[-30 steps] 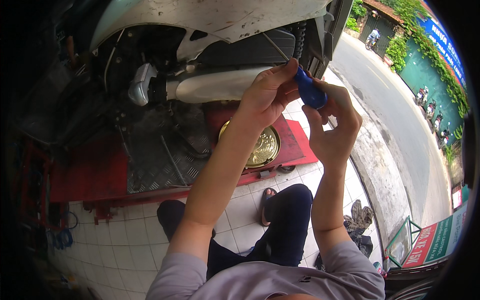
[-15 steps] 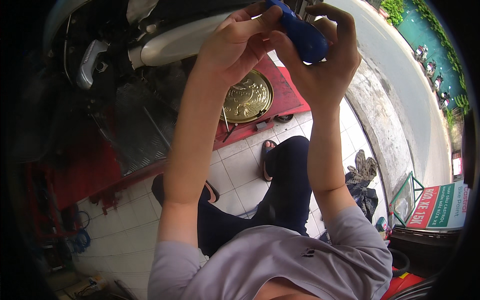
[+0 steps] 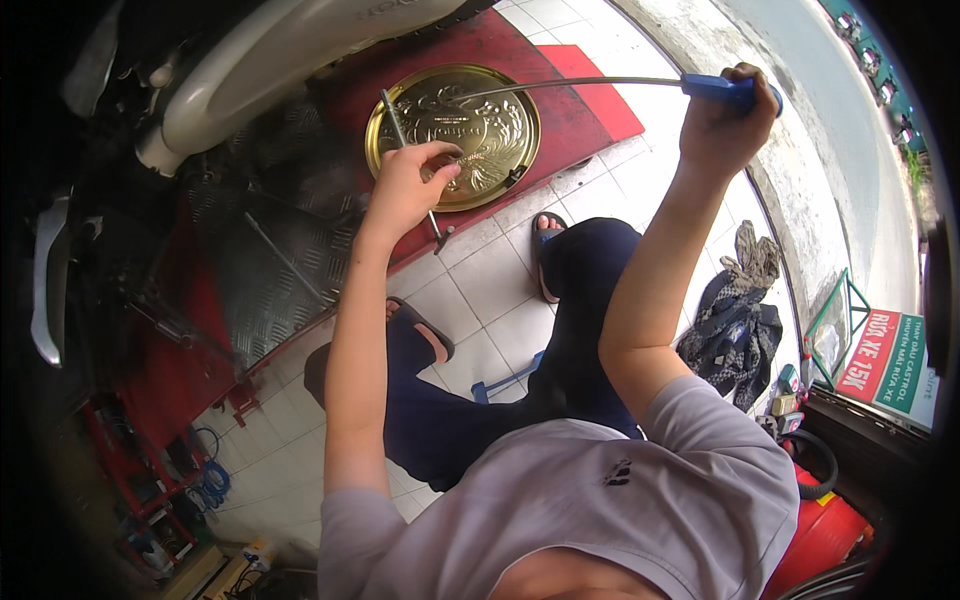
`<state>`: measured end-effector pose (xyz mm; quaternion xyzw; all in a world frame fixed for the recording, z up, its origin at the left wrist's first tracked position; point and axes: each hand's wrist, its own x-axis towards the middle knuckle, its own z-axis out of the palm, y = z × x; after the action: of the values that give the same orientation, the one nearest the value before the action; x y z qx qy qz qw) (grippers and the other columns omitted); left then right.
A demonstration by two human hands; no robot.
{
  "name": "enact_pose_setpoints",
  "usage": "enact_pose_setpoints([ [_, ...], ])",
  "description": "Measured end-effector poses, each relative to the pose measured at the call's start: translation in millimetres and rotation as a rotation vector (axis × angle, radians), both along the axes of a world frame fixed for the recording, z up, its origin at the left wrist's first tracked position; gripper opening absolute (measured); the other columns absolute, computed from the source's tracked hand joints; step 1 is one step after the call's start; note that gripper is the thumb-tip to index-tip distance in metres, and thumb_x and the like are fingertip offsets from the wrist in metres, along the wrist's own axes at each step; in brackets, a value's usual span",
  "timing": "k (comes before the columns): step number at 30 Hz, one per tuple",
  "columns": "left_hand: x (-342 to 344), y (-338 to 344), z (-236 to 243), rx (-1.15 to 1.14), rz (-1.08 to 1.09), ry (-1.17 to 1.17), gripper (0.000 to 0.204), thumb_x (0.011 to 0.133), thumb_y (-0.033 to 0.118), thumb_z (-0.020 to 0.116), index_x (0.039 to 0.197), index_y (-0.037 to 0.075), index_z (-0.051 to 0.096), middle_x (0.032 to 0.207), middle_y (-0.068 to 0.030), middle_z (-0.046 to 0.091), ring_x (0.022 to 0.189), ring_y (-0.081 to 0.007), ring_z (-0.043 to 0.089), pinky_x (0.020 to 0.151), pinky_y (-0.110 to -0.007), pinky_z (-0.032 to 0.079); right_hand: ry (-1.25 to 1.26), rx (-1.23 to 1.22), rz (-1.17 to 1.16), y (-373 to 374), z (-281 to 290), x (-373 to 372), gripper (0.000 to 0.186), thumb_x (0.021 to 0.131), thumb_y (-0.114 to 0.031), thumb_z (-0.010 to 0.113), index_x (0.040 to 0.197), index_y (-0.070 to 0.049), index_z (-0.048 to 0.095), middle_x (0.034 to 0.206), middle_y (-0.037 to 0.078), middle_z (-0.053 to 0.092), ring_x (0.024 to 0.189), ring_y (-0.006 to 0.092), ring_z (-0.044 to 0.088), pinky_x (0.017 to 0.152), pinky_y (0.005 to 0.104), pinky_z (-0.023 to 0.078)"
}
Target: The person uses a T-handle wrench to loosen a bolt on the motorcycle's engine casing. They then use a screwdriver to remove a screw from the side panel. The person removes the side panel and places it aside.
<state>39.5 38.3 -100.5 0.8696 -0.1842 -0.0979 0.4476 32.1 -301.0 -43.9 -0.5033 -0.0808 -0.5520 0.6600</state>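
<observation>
My right hand [image 3: 728, 130] is raised at the right and wrapped round the blue handle of a screwdriver [image 3: 708, 88]. Its long thin metal shaft points left, with the tip over a round gold tray [image 3: 530, 130] with embossed decoration. Over the tray's left side is my left hand [image 3: 408, 190], its thumb and fingers apart and the gap between them bare. Under that hand runs a T-handle wrench [image 3: 395, 122], lying across the tray with its crossbar past the near rim. The hand hides the wrench's middle, so contact is hard to judge.
The tray rests on a red platform [image 3: 555, 115] beside a motorbike with a pale body panel [image 3: 250, 70]. Dark cloths [image 3: 735, 325] lie on white floor tiles at right. A red drum [image 3: 825, 525] and a signboard [image 3: 885, 365] stand farther right, with a street beyond.
Both hands were together high up around the blue handle. My right hand has carried the screwdriver right, bringing its shaft into view; my left hand has dropped to the wrench on the tray.
</observation>
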Motion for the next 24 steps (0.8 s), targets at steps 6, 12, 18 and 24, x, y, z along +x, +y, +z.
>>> enact_pose_setpoints([
  [6,19.3,-51.0,-35.8,0.119,-0.311,-0.201,0.028,0.078,0.002,0.069,0.105,0.006,0.072,0.093,-0.0153,0.068,0.081,-0.0320,0.065,0.077,-0.040,0.051,0.261,0.797,0.334,-29.9,-54.4,25.6,0.027,0.089,-0.029,0.059,0.072,-0.011,0.049,0.071,-0.001,0.055,0.051,0.0116,0.047,0.047,0.0305,0.042],
  [12,24.6,-58.2,-47.9,0.117,-0.324,-0.253,0.015,0.078,0.005,0.069,0.093,0.006,0.073,0.092,-0.0140,0.066,0.082,-0.0329,0.065,0.074,-0.040,0.052,0.280,0.815,0.423,-30.7,-55.4,20.4,0.029,0.090,-0.032,0.057,0.072,-0.009,0.050,0.058,-0.001,0.045,0.039,0.0118,0.027,0.043,0.0255,0.029],
  [18,16.8,-36.0,-35.9,-0.258,-0.054,-0.185,0.009,0.083,0.000,0.067,0.092,-0.002,0.067,0.089,-0.0099,0.068,0.080,-0.0207,0.069,0.071,-0.029,0.057,0.379,0.795,0.349,-15.7,-55.9,27.1,0.030,0.091,-0.032,0.056,0.073,-0.007,0.054,0.056,0.001,0.046,0.039,0.0113,0.028,0.042,0.0250,0.025],
  [24,10.6,17.5,-37.1,-0.800,0.036,0.126,0.014,0.095,0.009,0.062,0.106,0.001,0.060,0.089,-0.0040,0.067,0.080,-0.0115,0.066,0.067,-0.023,0.052,0.397,0.728,0.460,24.3,-50.9,34.7,0.027,0.089,-0.030,0.061,0.076,-0.007,0.054,0.062,0.000,0.046,0.045,0.0084,0.033,0.041,0.0225,0.027],
])
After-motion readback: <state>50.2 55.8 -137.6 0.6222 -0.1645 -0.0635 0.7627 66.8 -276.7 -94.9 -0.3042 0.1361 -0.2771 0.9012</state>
